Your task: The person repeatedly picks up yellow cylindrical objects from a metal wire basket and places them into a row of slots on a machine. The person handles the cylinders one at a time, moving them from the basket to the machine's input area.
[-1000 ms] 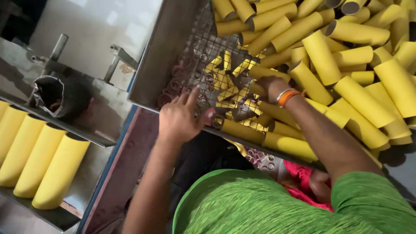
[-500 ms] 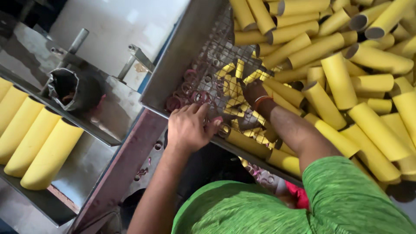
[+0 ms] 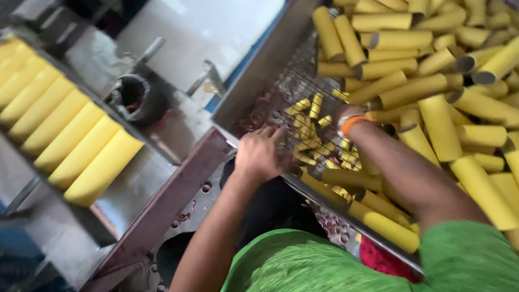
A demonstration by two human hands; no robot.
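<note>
You have one view only, from the camera on your head. It looks steeply down and slightly tilted, close over your hands (image 3: pixel 259 154) at the wire mesh tray (image 3: pixel 281 94), your green shirt (image 3: pixel 303 265) filling the bottom edge.

No packages, labels, signs or screens appear anywhere in this overhead view of the workbench — only bare, unprinted surfaces of metal, wire and plain yellow card, none of them carrying a sticker, a tag or a display.
</note>
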